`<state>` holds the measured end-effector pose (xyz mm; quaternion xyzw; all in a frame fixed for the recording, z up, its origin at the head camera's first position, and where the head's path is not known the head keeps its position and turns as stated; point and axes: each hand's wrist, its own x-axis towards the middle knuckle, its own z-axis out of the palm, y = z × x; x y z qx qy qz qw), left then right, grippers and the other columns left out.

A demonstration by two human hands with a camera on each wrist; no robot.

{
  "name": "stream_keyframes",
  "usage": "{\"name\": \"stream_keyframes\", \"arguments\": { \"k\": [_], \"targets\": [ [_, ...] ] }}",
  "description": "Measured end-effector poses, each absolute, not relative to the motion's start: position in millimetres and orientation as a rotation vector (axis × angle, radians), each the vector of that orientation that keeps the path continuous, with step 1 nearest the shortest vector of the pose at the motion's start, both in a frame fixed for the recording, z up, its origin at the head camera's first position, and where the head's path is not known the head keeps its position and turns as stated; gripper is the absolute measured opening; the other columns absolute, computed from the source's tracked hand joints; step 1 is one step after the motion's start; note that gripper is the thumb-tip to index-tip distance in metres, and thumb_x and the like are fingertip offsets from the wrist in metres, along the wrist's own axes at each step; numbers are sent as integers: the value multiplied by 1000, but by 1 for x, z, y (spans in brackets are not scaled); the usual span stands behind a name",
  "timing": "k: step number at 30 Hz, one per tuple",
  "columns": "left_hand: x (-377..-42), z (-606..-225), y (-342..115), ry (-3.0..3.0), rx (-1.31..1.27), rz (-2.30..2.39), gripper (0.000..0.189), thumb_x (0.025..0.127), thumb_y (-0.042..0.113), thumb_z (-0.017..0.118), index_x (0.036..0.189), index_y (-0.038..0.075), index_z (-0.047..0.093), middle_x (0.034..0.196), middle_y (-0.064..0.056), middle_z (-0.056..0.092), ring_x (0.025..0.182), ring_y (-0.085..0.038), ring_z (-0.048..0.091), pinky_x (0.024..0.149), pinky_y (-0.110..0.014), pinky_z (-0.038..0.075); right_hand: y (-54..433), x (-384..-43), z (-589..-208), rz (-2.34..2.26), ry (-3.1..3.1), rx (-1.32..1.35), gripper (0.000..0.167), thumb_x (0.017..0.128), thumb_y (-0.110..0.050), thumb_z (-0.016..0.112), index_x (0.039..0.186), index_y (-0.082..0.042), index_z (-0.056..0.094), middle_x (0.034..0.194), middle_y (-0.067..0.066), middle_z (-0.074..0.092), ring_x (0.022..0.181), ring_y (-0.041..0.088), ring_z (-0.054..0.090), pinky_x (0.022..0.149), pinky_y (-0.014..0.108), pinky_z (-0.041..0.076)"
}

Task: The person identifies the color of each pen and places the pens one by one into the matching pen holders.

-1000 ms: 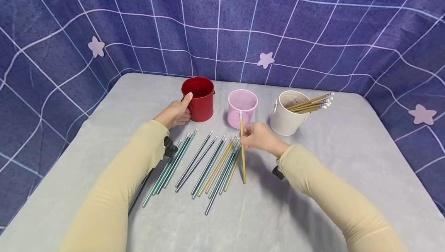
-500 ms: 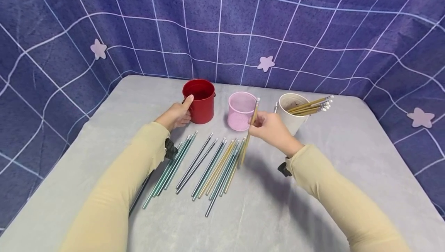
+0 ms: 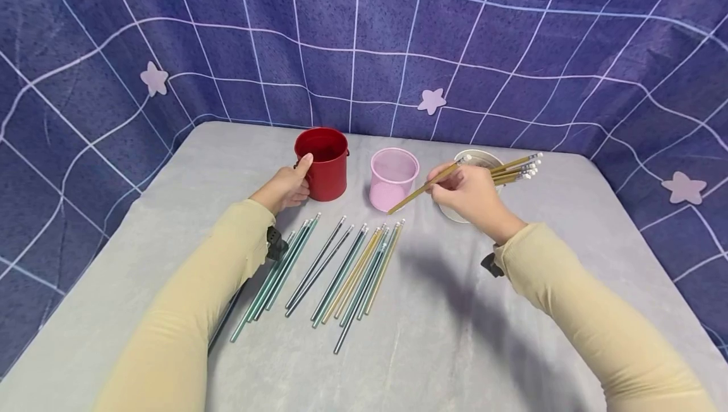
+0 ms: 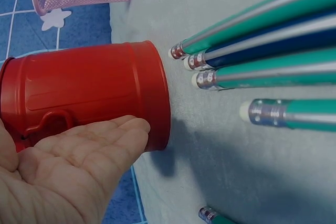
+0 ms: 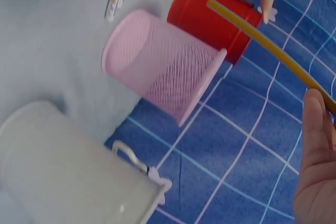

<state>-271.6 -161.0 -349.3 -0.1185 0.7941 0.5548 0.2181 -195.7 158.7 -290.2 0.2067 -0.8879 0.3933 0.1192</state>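
My right hand point(image 3: 474, 194) pinches a yellow pencil point(image 3: 423, 188) in front of the white bucket point(image 3: 453, 214). The pencil slants, its white eraser up by the bucket's opening and its other end near the base of the pink mesh cup point(image 3: 392, 184). In the right wrist view the pencil point(image 5: 268, 45) is held off the table. At the left, my left hand point(image 3: 286, 186) rests against the red bucket point(image 3: 330, 178), the thumb at its rim. The left wrist view has its fingers point(image 4: 123, 137) lying straight along the red bucket's side.
Several yellow pencils point(image 3: 512, 169) lean out of the white bucket's right side. On the table point(image 3: 443, 349) lie loose green pencils point(image 3: 287, 266), dark blue pencils point(image 3: 318, 266) and yellow pencils point(image 3: 355, 270), side by side. A blue curtain point(image 3: 352, 39) with stars hangs behind.
My right hand has carried the yellow pencil up and to the right, from before the pink cup to the white bucket, tilting it over. My left hand has stayed at the red bucket.
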Motion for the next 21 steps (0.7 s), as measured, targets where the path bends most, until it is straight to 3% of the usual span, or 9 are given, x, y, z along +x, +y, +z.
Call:
{"name": "stream_keyframes", "arguments": {
  "k": [5, 8, 16, 21],
  "targets": [
    [-272, -349, -160, 2194, -345, 1541, 86, 99, 57, 25, 136, -20, 31, 141, -34, 38, 131, -40, 40, 108, -45, 32, 172, -201, -281, 1123, -2559, 544, 11, 81, -2, 67, 89, 3, 73, 80, 15, 72, 65, -14, 54, 60, 10, 43],
    [-271, -350, -159, 2185, -352, 1548, 85, 99, 57, 26, 136, -20, 31, 141, -33, 38, 131, -40, 40, 108, -45, 32, 181, -204, -274, 1168, -2537, 473, 13, 81, -3, 67, 90, 4, 72, 78, 12, 72, 64, -12, 54, 59, 10, 44],
    [-271, -350, -159, 2185, -349, 1547, 86, 99, 57, 25, 136, -21, 31, 141, -34, 38, 131, -41, 40, 108, -45, 33, 211, -212, -261, 1090, -2467, 301, 17, 79, -4, 63, 89, 6, 72, 62, -30, 56, 58, -15, 51, 54, 9, 39],
    [-272, -349, -161, 2191, -338, 1548, 86, 99, 57, 25, 136, -21, 31, 141, -34, 38, 131, -41, 40, 108, -46, 32, 230, -214, -258, 1116, -2459, 220, 21, 80, -5, 60, 92, 9, 70, 58, -38, 50, 56, -16, 50, 53, 6, 39]
  ]
}}
